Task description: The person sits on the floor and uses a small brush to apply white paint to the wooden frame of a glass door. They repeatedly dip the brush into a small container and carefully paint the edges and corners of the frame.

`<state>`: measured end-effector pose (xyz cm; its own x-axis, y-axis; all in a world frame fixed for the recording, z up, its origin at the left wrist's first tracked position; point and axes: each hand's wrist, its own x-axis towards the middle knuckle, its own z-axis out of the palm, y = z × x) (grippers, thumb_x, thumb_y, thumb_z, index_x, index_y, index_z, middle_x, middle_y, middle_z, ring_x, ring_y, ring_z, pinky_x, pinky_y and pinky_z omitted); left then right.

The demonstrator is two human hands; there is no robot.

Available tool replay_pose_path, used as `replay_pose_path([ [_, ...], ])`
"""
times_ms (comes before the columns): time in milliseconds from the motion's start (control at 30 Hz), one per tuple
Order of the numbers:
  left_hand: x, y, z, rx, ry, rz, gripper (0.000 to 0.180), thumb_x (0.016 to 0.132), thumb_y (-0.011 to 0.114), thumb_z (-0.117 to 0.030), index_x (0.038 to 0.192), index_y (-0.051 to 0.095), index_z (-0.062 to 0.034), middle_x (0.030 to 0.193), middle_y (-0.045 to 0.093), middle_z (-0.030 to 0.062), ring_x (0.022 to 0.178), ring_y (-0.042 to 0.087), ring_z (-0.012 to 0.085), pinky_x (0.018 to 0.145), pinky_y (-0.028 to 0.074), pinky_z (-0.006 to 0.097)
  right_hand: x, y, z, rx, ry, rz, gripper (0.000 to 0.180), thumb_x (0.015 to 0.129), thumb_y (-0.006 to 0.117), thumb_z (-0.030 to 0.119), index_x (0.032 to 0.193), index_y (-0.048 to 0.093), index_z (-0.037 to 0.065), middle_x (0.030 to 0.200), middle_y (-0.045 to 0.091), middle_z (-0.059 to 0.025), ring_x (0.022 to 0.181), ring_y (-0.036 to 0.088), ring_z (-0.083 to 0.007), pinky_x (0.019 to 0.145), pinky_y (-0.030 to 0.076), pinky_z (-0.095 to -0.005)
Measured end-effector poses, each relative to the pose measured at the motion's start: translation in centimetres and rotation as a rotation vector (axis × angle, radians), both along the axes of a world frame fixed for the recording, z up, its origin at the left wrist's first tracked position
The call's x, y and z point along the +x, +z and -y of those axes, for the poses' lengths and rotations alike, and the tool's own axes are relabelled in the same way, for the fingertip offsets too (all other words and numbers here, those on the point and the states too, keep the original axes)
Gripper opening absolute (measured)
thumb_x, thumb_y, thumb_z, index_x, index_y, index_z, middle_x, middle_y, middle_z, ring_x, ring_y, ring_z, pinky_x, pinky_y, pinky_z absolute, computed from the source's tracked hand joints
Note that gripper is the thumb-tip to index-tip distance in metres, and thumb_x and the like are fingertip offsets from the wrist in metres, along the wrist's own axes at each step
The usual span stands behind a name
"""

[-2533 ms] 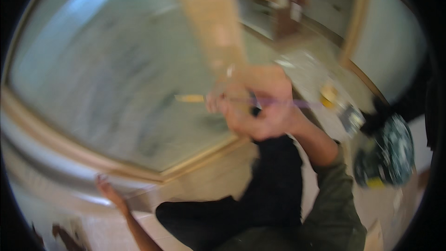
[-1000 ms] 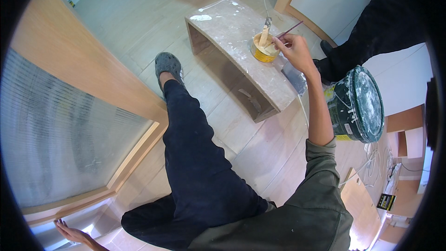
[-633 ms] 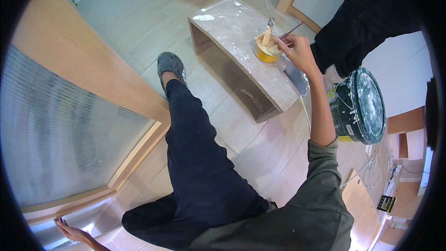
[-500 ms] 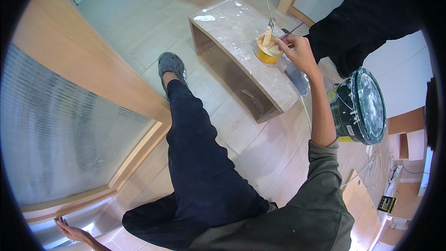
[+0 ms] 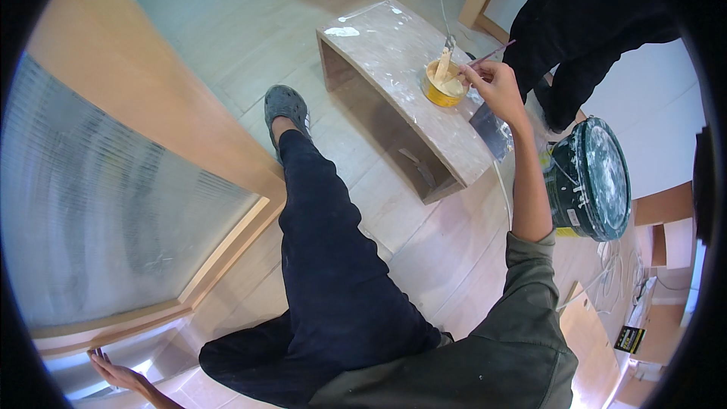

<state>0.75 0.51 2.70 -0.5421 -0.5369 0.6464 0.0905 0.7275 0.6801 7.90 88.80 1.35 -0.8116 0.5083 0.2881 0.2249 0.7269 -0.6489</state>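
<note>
My right hand [image 5: 496,91] pinches a thin stick-like tool with a purple handle [image 5: 498,51], perhaps a small brush. The hand is at the right rim of a yellow tub [image 5: 441,98] of pale, cream-coloured paste, and the tool's lower end is hard to make out there. A flat wooden stick [image 5: 443,64] leans upright in the paste. The tub stands on a paint-spotted wooden box [image 5: 382,42]. At the lower left, my left hand [image 5: 117,373] is open, its fingertips by the bottom edge of a wooden door [image 5: 113,53] with a ribbed glass panel [image 5: 113,212].
A dark green lidded bucket [image 5: 602,178], smeared white, stands right of the box. Beyond it are another person's black-trousered legs [image 5: 583,23]. A grey flat blade [image 5: 492,132] lies against the box's right side. Cables [image 5: 609,273] and a wooden board [image 5: 587,333] lie on the right.
The view has shifted slightly, so the scene sits a little farther right. My right hand stays at the tub's rim. The other person's legs have moved, and a dark shoe shows more.
</note>
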Motion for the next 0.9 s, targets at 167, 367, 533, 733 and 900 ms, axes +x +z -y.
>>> replay_pose_path([
  [167, -0.2, -0.9, -0.6, 0.056, -0.008, 0.001, 0.053, 0.105, 0.042, -0.037, 0.139, 0.051, 0.0027, 0.133, 0.060, 0.0199, 0.123, 0.058, 0.0305, 0.109, 0.043, 0.043, 0.4, 1.1, -1.2, -0.147, 0.029, -0.141, 0.034, 0.094, 0.068, 0.027, 0.091, 0.073, -0.006, 0.073, 0.070, -0.0075, 0.068, 0.062, -0.0091, 0.065, 0.048, -0.0254],
  [367, 3.3, -1.7, 6.4, -0.168, -0.060, 0.027, 0.054, 0.106, 0.034, -0.045, 0.135, 0.055, -0.0038, 0.131, 0.061, 0.0152, 0.119, 0.059, 0.0285, 0.104, 0.042, 0.044, -2.5, 6.1, 7.7, -0.289, 0.129, -0.370, 0.025, 0.098, 0.062, 0.018, 0.107, 0.070, -0.004, 0.099, 0.069, -0.0069, 0.085, 0.065, -0.0124, 0.080, 0.051, -0.0250],
  [533, -0.1, -1.9, -3.6, 0.036, -0.184, 0.022, 0.042, 0.105, 0.047, -0.031, 0.135, 0.056, -0.0024, 0.129, 0.060, 0.0137, 0.114, 0.058, 0.0241, 0.099, 0.045, 0.037, -1.9, 11.7, 15.4, -0.528, 0.855, -0.586, 0.017, 0.099, 0.058, 0.012, 0.104, 0.065, -0.002, 0.087, 0.066, -0.0111, 0.073, 0.061, -0.0135, 0.066, 0.048, -0.0232],
  [733, 10.7, -8.2, -2.7, 0.119, 0.083, 0.268, 0.034, 0.098, 0.058, -0.022, 0.129, 0.063, -0.0075, 0.117, 0.062, 0.0142, 0.106, 0.060, 0.0244, 0.093, 0.047, 0.036, -8.0, 12.5, 41.2, -0.421, 1.581, -0.346, 0.018, 0.085, 0.062, 0.000, 0.102, 0.069, -0.001, 0.071, 0.069, -0.0142, 0.062, 0.068, -0.0192, 0.060, 0.055, -0.0280],
  [900, 24.5, -22.7, 1.0, 0.008, 0.333, 0.561, 0.032, 0.093, 0.060, -0.017, 0.123, 0.065, -0.0056, 0.124, 0.057, 0.0202, 0.118, 0.054, 0.0345, 0.102, 0.043, 0.042, -11.9, 12.4, 49.6, -0.128, 1.717, -0.424, 0.021, 0.080, 0.067, -0.006, 0.100, 0.071, -0.003, 0.075, 0.071, -0.0126, 0.062, 0.066, -0.0158, 0.061, 0.052, -0.0246],
])
